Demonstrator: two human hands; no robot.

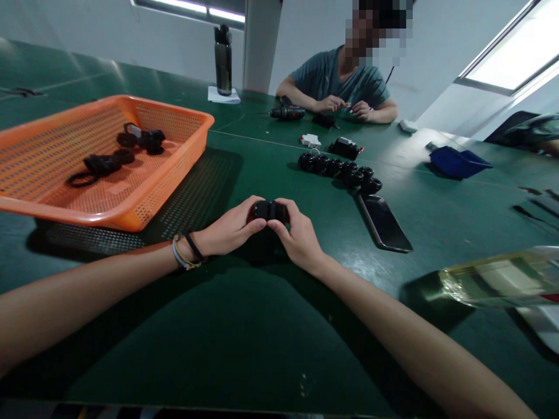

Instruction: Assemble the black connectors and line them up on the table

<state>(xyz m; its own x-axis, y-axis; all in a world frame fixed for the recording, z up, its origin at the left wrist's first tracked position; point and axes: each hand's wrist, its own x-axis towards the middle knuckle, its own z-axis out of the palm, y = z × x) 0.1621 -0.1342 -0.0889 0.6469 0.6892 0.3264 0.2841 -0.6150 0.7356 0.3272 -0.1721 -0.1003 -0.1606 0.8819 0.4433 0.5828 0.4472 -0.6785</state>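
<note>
A small black rounded part [270,212] is held between both hands just above the green table [209,349]. My left hand [233,226] grips its left end, with the thumb along the near side. My right hand [297,234] closes on the right end, its thumb almost meeting the left one. A dark seam or band runs across the part's middle; fingers hide its ends, and I cannot make out its exact kind. Beyond my right hand sits a row of several black round parts [335,167]. A smartphone [385,224] lies near that row.
An orange basket [174,169] on the left holds black parts with straps. Farther back are a drill [287,112], a dark bottle [223,61] and a person [336,81] handling something small. A blue tray [459,162] and a clear yellowish package [502,278] lie to the right.
</note>
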